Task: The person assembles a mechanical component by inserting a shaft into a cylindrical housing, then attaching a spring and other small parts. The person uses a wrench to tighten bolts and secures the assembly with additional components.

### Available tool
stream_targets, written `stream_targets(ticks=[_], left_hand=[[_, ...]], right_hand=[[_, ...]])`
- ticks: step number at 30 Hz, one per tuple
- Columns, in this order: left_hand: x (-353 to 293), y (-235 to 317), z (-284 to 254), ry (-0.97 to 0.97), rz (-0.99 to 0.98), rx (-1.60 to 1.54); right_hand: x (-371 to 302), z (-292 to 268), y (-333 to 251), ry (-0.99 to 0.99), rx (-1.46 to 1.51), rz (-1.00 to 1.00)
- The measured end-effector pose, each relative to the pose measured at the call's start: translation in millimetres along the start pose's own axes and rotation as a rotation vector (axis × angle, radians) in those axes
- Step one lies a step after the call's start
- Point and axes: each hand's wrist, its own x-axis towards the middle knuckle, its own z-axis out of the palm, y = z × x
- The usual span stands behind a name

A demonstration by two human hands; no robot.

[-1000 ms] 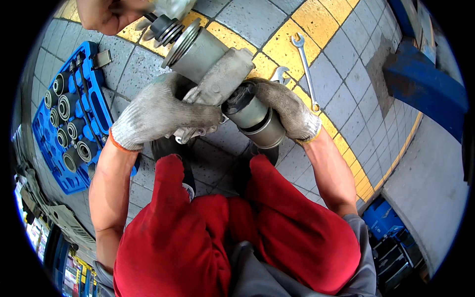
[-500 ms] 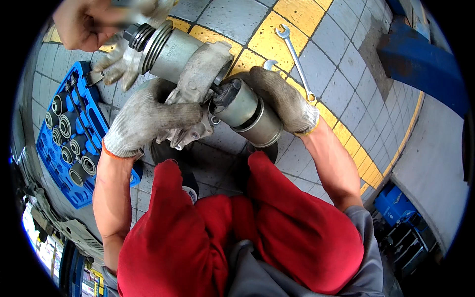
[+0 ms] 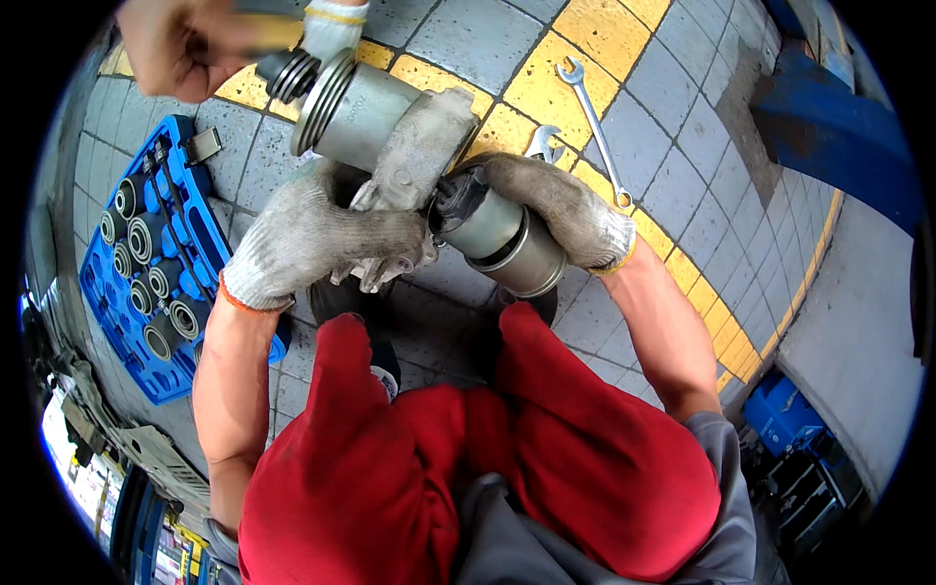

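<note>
My left hand (image 3: pixel 317 234), in a soiled white knit glove, is closed around a cast metal arm (image 3: pixel 424 146). A grey metal sleeve (image 3: pixel 366 117) projects from its far left side, with a ridged stack of rings (image 3: pixel 324 102) and a dark bolt end (image 3: pixel 288 74). On the near right side sit a black rubber bushing (image 3: pixel 460 203) and a steel cup (image 3: pixel 522 258). My gloved right hand (image 3: pixel 556 205) curls over that cup and bushing from the right; its fingertips are partly hidden. Another person's bare hand (image 3: pixel 180 49), partly blurred, is near the bolt end.
The other person's gloved hand (image 3: pixel 334 27) shows mostly its cuff behind the bolt end. A blue case (image 3: pixel 117 336) of press cups lies open at left. A combination wrench (image 3: pixel 595 127) and another wrench (image 3: pixel 544 142) lie on the tiles. A blue steel beam (image 3: pixel 829 136) stands at right.
The other person's gloved fingers have left the spot beneath the ringed end of the sleeve. The arm and sleeves appear slightly further right, as does the whole view. My grip looks the same.
</note>
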Motion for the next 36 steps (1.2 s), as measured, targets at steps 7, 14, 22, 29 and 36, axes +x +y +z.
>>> stream_targets(ticks=[7,14,22,29,36], left_hand=[[3.3,2.0,-0.8,-0.074,0.056,-0.114],[-2.7,-1.3,-1.1,-0.071,-0.003,-0.173],[-8.4,-1.7,4.3,-0.082,0.022,-0.313],[-1.6,-13.5,3.6,-0.112,-0.059,-0.720],[-1.8,-19.0,1.6,-0.163,0.006,-0.962]], right_hand=[[-4.8,4.2,-2.8,0.038,-0.121,-0.058],[-5.9,1.2,-2.1,0.038,-0.279,-0.105],[-14.8,7.6,-17.0,0.075,-0.185,-0.099],[-18.0,10.4,-24.5,0.123,-0.197,-0.288],[-23.6,5.3,-18.4,0.121,-0.243,-0.112]])
